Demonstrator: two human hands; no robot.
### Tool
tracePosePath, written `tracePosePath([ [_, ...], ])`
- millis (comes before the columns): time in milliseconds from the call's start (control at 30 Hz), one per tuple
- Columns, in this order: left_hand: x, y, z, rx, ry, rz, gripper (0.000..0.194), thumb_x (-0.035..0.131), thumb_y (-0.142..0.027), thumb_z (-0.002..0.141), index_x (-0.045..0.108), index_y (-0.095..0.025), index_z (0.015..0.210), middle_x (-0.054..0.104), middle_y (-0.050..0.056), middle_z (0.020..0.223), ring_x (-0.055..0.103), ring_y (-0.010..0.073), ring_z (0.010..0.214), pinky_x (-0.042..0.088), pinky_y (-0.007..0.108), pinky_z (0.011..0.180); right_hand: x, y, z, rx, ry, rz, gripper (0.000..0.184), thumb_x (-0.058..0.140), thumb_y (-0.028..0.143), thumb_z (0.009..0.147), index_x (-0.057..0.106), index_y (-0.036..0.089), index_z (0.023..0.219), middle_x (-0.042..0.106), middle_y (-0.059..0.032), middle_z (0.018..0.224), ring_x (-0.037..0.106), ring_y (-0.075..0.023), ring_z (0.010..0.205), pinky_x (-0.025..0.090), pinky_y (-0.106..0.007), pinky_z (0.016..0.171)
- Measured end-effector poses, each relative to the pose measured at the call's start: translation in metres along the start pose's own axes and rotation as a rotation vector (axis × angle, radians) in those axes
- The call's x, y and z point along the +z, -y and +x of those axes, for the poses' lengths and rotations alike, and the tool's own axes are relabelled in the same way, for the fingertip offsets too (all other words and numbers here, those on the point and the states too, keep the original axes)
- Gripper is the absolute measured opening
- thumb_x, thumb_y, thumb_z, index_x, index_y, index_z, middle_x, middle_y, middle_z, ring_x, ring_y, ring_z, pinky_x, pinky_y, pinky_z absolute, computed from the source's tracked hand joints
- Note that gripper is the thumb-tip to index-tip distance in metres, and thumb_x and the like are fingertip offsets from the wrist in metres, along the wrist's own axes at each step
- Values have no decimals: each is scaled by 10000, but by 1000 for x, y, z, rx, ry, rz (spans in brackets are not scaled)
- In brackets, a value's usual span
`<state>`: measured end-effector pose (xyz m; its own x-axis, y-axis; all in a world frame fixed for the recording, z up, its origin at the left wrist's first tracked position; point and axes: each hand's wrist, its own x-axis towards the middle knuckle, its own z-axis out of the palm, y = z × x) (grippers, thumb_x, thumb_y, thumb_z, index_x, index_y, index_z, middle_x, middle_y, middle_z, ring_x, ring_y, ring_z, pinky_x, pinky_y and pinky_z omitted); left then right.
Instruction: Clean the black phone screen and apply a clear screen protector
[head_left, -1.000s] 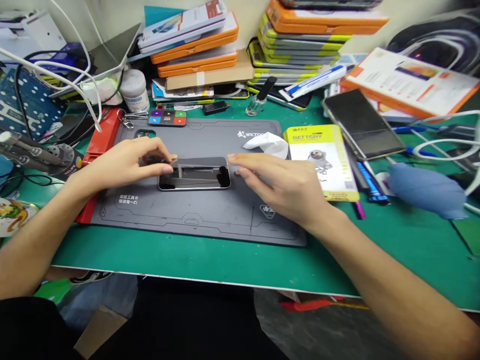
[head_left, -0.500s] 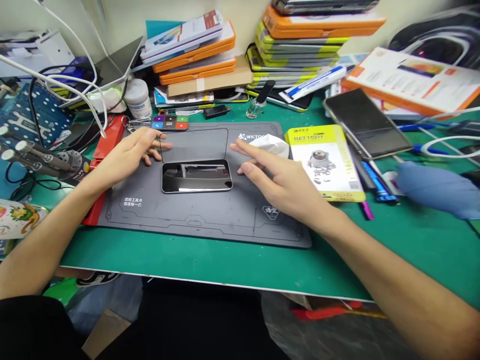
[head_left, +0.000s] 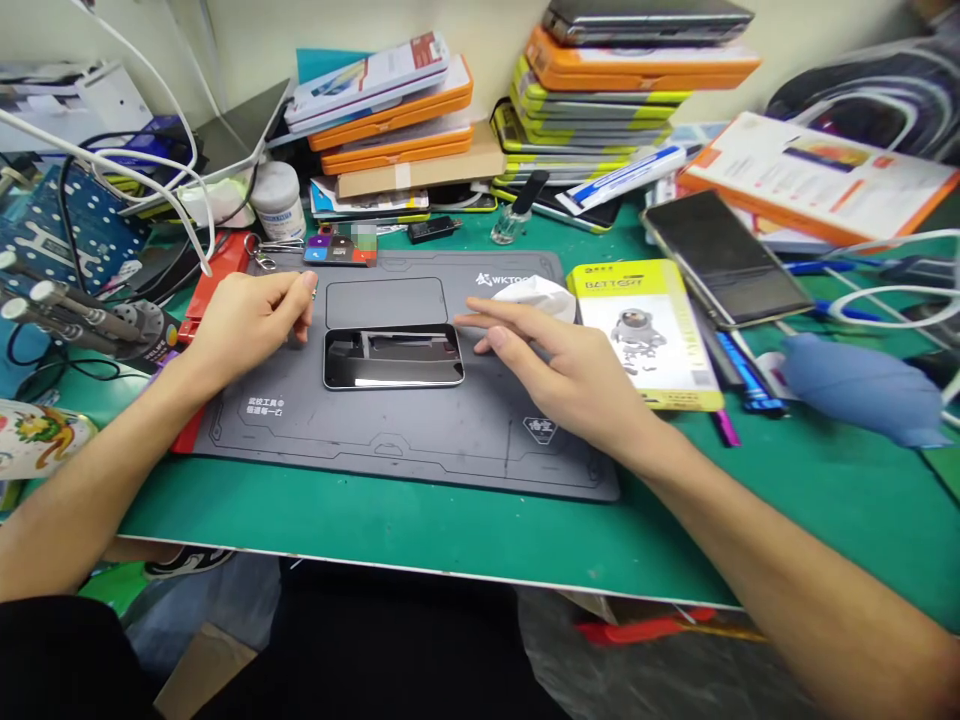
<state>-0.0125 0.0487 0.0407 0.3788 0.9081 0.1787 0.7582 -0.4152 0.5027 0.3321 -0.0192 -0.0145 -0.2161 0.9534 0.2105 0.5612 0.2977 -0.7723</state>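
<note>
Smartphone (head_left: 394,358) lies face-up on gray mat (head_left: 450,425) between separated hands.
Left hand (head_left: 249,322) curled, contents unclear; right hand (head_left: 571,372) loosely spread; black-bordered screen protector (head_left: 386,303) between them too.

A smartphone (head_left: 394,357) lies face-up on a grey work mat (head_left: 450,440), a clear, black-edged screen protector (head_left: 386,303) just beyond it; the left grip (head_left: 259,318) is curled beside them, the right grip (head_left: 559,360) loosely extended opposite.

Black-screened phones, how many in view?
2: silver-edged black phone on the grey mat; flat black phone behind and right of the yellow battery box. Others may be hidden.
</note>
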Motion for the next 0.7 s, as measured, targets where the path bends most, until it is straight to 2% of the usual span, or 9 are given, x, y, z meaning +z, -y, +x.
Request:
tracePosePath([
  [100,1,0,-1,-48,16,-21,533,461,-518,1129,772,-232,804,771,-25,648,647,124,534,499,271,669,-1,2,0,46,54,12,479,581,411,1126,648,339,1595,797,-60,1481,824,-300,1093,658,-565,1013],
  [233,-2,-1,-1,-117,95,36,641,449,-566,1118,768,-238,669,766,-28,605,611,112,470,501,277,660,-3,1,2,62,100,41,505,583,393,1113,626,340,1613,785,-67,1501,794,-283,1053,655,-531,952],
  [333,-2,1,-1,-108,147,39,610,467,-543,1110,805,-250,695,756,-37,587,619,120,469,512,283,681,-4,-3,5,9,128,59,555,653,404,1068,614,340,1618,777,-72,1509,765,-284,1081,646,-515,924],
  [467,-2,8,0,-57,177,-32,564,501,-572,1104,887,-254,843,709,-34,530,601,140,447,532,301,711,-6,-9,7,-110,203,-3,805,850,497,939,553,341,1671,720,-109,1567,719,-321,1140,636,-539,938],
  [533,-2,12,2,-29,202,-69,585,511,-582,1101,880,-243,799,729,-19,553,595,136,445,537,301,710,-5,-11,8,-147,222,-28,854,881,529,917,543,342,1679,695,-127,1574,701,-330,1152,624,-562,990],
  [700,-6,18,5,23,293,-147,677,541,-629,1077,777,-249,568,816,0,664,614,114,447,521,277,605,-6,-13,7,-190,242,-43,805,833,477,969,516,353,1698,702,-120,1482,689,-320,1165,607,-562,1077],
])
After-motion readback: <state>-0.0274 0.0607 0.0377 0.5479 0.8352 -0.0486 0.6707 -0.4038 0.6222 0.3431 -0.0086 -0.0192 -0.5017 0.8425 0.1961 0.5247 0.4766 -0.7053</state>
